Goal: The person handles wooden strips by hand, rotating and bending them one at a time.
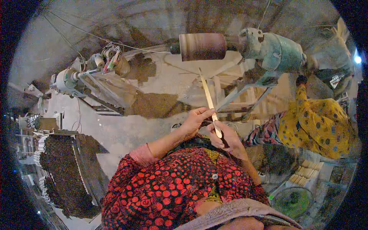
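Observation:
A long, thin, pale strip, which looks like wood, points away from my body and narrows at its far tip. My right hand is closed around its near end, with the thumb along it. My left hand pinches the strip a little farther up between thumb and fingers. Beyond the tip is a brown and tan cylindrical drum on the shaft of a green motor. The strip appears apart from the drum.
A metal frame stands under the motor. Another motor on a stand is at the left. Dark stacked material lies lower left. A person in yellow spotted cloth is close on my right, above bundled pale sticks and a green round basket-like thing.

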The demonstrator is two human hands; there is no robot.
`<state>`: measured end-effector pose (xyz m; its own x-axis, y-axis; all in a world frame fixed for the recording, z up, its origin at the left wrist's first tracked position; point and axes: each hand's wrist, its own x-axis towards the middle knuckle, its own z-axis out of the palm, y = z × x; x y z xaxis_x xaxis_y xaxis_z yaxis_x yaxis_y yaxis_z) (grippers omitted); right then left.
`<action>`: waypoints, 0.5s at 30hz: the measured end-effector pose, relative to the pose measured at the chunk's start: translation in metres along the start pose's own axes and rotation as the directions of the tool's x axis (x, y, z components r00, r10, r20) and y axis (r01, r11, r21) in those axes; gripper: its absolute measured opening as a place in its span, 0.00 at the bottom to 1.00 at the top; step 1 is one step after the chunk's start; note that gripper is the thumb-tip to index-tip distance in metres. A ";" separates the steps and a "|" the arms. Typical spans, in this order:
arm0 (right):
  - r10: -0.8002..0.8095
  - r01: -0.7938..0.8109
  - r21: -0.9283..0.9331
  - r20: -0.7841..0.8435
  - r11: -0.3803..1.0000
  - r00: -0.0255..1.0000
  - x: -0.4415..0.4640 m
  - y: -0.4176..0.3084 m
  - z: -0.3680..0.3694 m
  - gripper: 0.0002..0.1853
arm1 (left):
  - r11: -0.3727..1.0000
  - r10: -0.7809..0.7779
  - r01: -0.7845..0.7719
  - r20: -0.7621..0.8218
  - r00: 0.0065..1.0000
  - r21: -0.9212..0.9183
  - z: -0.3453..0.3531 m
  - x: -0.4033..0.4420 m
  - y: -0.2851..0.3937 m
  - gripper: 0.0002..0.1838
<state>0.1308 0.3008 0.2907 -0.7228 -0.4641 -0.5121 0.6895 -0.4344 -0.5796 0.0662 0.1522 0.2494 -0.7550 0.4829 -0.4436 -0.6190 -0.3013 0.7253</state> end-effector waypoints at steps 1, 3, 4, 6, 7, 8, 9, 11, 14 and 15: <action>0.007 -0.007 -0.008 -0.016 1.000 1.000 0.002 -0.001 0.003 0.21 | 1.000 0.018 -0.018 0.004 1.000 0.017 0.000 -0.001 0.002 0.12; -0.005 0.005 -0.027 -0.020 1.000 1.000 0.007 -0.003 0.006 0.20 | 0.997 0.053 -0.054 0.014 0.998 0.052 -0.001 -0.001 0.005 0.11; -0.025 0.024 -0.039 -0.008 0.999 1.000 0.010 -0.004 0.007 0.20 | 0.997 0.055 -0.055 0.003 0.998 0.052 -0.002 0.001 0.005 0.11; -0.050 0.049 -0.041 -0.002 0.998 0.999 0.016 -0.006 0.009 0.19 | 0.997 0.056 -0.056 -0.017 0.998 0.052 -0.004 0.005 0.007 0.10; -0.055 0.055 -0.034 -0.006 0.998 0.998 0.020 -0.007 0.011 0.18 | 0.999 0.046 -0.046 -0.030 0.998 -0.004 -0.004 0.006 0.009 0.10; -0.060 0.060 -0.026 -0.011 0.998 0.998 0.024 -0.009 0.012 0.17 | 0.998 0.034 -0.037 -0.041 0.999 -0.060 -0.001 0.004 0.017 0.10; -0.069 0.069 0.004 -0.008 0.998 0.998 0.028 -0.009 0.013 0.17 | 0.993 0.022 -0.028 -0.052 0.998 -0.116 0.001 0.004 0.022 0.10; -0.086 0.086 0.064 -0.003 0.994 0.996 0.040 -0.011 0.014 0.16 | 0.992 0.066 -0.066 -0.001 0.998 -0.104 -0.004 0.010 0.031 0.13; -0.146 0.146 -0.011 -0.001 0.989 0.989 0.054 -0.013 0.014 0.16 | 0.992 0.106 -0.100 0.079 0.991 -0.083 -0.013 0.018 0.038 0.13; -0.158 0.158 -0.022 -0.003 0.987 0.987 0.057 -0.013 0.013 0.16 | 0.991 0.114 -0.106 0.106 0.988 -0.076 -0.015 0.019 0.040 0.13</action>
<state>0.0814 0.2698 0.2771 -0.8227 -0.3871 -0.4163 0.5656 -0.4848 -0.6671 0.0239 0.1371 0.2621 -0.7934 0.5297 -0.2999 -0.5498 -0.4122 0.7265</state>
